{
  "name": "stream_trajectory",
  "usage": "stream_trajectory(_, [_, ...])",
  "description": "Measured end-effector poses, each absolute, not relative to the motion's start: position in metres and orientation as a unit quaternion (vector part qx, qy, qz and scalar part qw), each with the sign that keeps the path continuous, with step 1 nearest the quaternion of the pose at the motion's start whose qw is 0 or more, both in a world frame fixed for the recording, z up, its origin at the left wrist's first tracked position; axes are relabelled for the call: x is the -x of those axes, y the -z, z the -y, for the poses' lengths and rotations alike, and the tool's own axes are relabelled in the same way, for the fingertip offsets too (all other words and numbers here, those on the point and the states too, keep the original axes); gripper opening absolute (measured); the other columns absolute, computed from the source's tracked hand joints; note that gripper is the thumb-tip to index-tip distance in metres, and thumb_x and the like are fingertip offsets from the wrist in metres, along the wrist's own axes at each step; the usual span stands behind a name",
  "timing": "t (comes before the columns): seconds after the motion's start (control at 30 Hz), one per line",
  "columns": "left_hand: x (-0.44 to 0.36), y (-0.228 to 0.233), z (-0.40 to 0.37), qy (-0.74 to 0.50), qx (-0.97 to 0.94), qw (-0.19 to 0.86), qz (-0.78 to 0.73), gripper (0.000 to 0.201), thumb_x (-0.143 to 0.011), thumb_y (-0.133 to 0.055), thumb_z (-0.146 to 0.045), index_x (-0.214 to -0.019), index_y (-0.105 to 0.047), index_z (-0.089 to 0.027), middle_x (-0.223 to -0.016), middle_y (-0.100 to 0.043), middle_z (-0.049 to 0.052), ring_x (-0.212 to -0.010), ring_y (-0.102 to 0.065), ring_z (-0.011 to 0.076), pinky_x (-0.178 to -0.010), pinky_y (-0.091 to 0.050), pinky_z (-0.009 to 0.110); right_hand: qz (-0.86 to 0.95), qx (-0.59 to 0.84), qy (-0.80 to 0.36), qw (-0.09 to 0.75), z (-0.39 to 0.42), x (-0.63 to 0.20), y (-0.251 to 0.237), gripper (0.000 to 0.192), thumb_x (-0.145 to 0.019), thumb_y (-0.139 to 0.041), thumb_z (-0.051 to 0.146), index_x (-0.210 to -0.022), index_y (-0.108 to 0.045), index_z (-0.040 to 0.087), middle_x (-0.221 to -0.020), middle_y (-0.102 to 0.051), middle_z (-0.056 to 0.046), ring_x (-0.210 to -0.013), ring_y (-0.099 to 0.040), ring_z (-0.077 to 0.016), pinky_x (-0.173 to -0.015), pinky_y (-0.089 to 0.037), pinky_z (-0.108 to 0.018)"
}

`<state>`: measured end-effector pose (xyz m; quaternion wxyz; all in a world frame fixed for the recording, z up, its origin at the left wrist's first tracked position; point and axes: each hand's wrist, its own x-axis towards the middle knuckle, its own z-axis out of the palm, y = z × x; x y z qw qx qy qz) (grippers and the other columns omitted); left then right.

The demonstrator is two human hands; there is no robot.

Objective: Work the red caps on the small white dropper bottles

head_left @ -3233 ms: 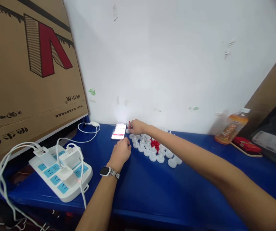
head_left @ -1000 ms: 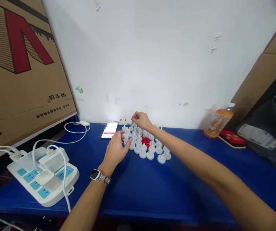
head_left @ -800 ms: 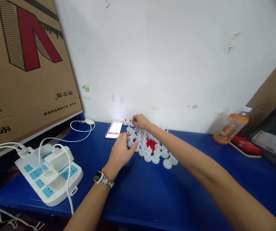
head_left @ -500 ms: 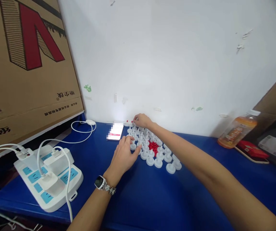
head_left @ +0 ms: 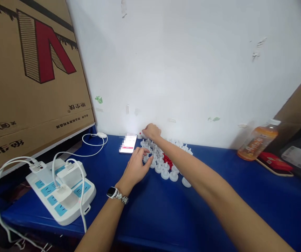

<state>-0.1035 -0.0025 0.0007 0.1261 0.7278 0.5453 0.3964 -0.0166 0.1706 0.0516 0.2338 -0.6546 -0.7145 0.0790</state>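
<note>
Nearest us, our two forearms stretch out over the blue counter (head_left: 152, 210), a silver-banded wristwatch (head_left: 116, 194) on the left wrist. Just beyond, our left hand (head_left: 136, 165) lies on the near-left edge of a cluster of small white plastic caps with stems (head_left: 163, 164), its fingers loosely spread and holding nothing that we can see. Further on, our right arm crosses that cluster, hiding part of it, and a heap of small red plastic pieces (head_left: 167, 160) shows in the middle. Our right hand (head_left: 151, 131) sits at the back, close to the white wall (head_left: 192, 70), fingertips pinched together near a red-tipped cap; whether it grips anything we cannot tell. A white smartphone with a lit screen (head_left: 128, 144) lies just left of the caps. Off to the left stand a white power strip with blue sockets (head_left: 61, 189) and a large brown cardboard box (head_left: 32, 87); far right, an orange drink bottle (head_left: 257, 140). We judge the forearm rides low enough to topple or scatter the standing caps, or to nudge the phone.
</note>
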Motion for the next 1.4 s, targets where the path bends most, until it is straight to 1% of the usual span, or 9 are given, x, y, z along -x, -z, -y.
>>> stream_trajectory(0.17, [0.101,0.0,0.002,-0.444,-0.716,0.073,-0.534,0.03,-0.091,-0.055,-0.036,-0.117,-0.051,-0.021,-0.111,-0.056,0.007,-0.102,-0.057,0.0217,-0.09,-0.05,0.038,0.706,0.554,-0.185,0.4,-0.115,-0.025,-0.055,0.016,-0.079,-0.059,0.032,-0.084,-0.071,0.022,-0.084,-0.075,-0.002,-0.083,-0.067,-0.0197,-0.073,-0.048,-0.029])
stream_trajectory(0.4, [0.086,-0.001,0.006,-0.452,-0.755,0.067,-0.47,0.044,-0.094,-0.054,-0.04,-0.134,-0.045,-0.025,-0.129,-0.054,0.01,-0.112,-0.055,0.0243,-0.089,-0.05,0.039,0.683,0.401,-0.396,0.464,-0.025,-0.084,-0.031,0.02,-0.08,-0.062,0.036,-0.083,-0.064,0.017,-0.071,-0.069,-0.002,-0.056,-0.057,-0.0123,-0.054,-0.043,-0.023])
stream_trajectory(0.57, [0.074,-0.001,0.009,-0.408,-0.811,0.109,-0.405,0.03,-0.098,-0.048,-0.035,-0.126,-0.054,-0.024,-0.116,-0.063,0.007,-0.109,-0.058,0.0225,-0.095,-0.048,0.039,0.733,0.444,-0.28,0.432,0.001,-0.1,-0.025,0.019,-0.087,-0.055,0.037,-0.083,-0.062,0.019,-0.068,-0.061,0.002,-0.06,-0.053,-0.0125,-0.058,-0.039,-0.024])
stream_trajectory(0.8, [0.073,-0.007,0.018,-0.4,-0.818,0.061,-0.408,0.034,-0.097,-0.051,-0.039,-0.126,-0.054,-0.022,-0.114,-0.063,0.008,-0.107,-0.059,0.0227,-0.093,-0.05,0.039,0.809,0.435,-0.122,0.377,0.008,-0.105,-0.032,0.024,-0.098,-0.04,0.035,-0.08,-0.051,0.022,-0.074,-0.058,0.003,-0.067,-0.051,-0.0124,-0.06,-0.03,-0.024])
stream_trajectory(1.0, [0.064,-0.015,0.02,-0.392,-0.831,-0.001,-0.394,0.037,-0.099,-0.046,-0.039,-0.132,-0.052,-0.022,-0.115,-0.062,0.009,-0.108,-0.057,0.0237,-0.093,-0.051,0.041,0.782,0.464,-0.155,0.385,-0.003,-0.1,-0.028,0.033,-0.099,-0.035,0.038,-0.073,-0.046,0.021,-0.061,-0.05,0.003,-0.059,-0.046,-0.0131,-0.058,-0.028,-0.025])
stream_trajectory(1.13, [0.077,-0.021,0.021,-0.418,-0.817,-0.039,-0.396,0.039,-0.099,-0.046,-0.034,-0.137,-0.051,-0.024,-0.117,-0.06,0.008,-0.112,-0.056,0.0232,-0.098,-0.048,0.04,0.693,0.477,-0.267,0.47,-0.026,-0.12,-0.029,0.042,-0.097,-0.032,0.043,-0.062,-0.036,0.022,-0.054,-0.04,0.004,-0.052,-0.039,-0.0126,-0.054,-0.03,-0.026])
stream_trajectory(1.2, [0.085,-0.022,0.018,-0.456,-0.781,-0.023,-0.426,0.041,-0.098,-0.049,-0.036,-0.137,-0.051,-0.024,-0.115,-0.061,0.007,-0.1,-0.06,0.0207,-0.093,-0.05,0.038,0.652,0.486,-0.266,0.518,-0.036,-0.137,-0.03,0.041,-0.097,-0.033,0.044,-0.063,-0.039,0.022,-0.056,-0.042,0.003,-0.053,-0.04,-0.0126,-0.054,-0.032,-0.025])
stream_trajectory(1.3, [0.088,-0.018,0.013,-0.466,-0.766,0.052,-0.44,0.041,-0.097,-0.05,-0.039,-0.136,-0.052,-0.024,-0.119,-0.061,0.006,-0.083,-0.062,0.0158,-0.083,-0.053,0.033,0.688,0.499,-0.195,0.49,-0.042,-0.151,-0.027,0.035,-0.094,-0.044,0.044,-0.069,-0.051,0.02,-0.064,-0.054,0.001,-0.062,-0.047,-0.0138,-0.062,-0.036,-0.026])
stream_trajectory(1.4, [0.083,-0.013,0.009,-0.449,-0.785,0.089,-0.417,0.037,-0.095,-0.053,-0.041,-0.128,-0.059,-0.026,-0.121,-0.06,0.006,-0.095,-0.062,0.0176,-0.089,-0.052,0.034,0.759,0.494,-0.119,0.407,-0.04,-0.143,-0.019,0.021,-0.088,-0.056,0.036,-0.078,-0.063,0.02,-0.078,-0.063,-0.001,-0.078,-0.054,-0.0173,-0.076,-0.038,-0.029])
